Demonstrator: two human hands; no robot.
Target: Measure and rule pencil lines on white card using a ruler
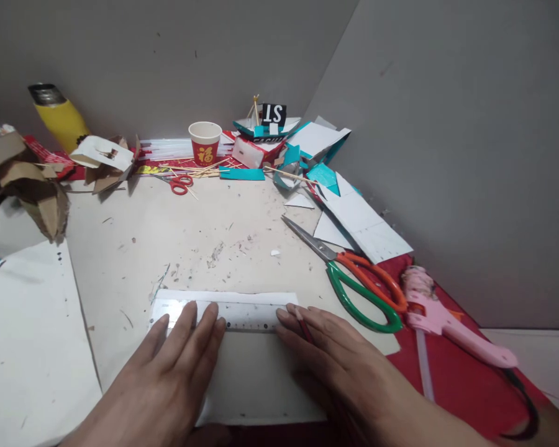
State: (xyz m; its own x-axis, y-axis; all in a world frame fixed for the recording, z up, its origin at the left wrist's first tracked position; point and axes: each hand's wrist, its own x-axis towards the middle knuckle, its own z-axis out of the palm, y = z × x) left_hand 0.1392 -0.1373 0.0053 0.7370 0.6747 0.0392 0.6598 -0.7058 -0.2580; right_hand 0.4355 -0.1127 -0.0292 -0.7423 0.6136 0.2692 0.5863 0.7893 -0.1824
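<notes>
Here's my left hand (172, 366), fingers spread flat on the ruler (249, 318), which lies over a white paper strip (251, 297) on the counter (200, 230)! My right hand (349, 360) presses the ruler's far end, a dark red pencil (304, 327) tucked in its fingers. Uneven pressure could skew that edge; loose grit beneath might make the paper slide. Lettering: gold 福 on the red cup (205, 150), inverted "ST" on a black label (274, 115); ruler numbers, too small!

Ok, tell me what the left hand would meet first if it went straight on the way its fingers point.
The left hand, resting on the ruler, would probably meet the white paper strip along the ruler's far edge; depth is hard to judge.
</notes>
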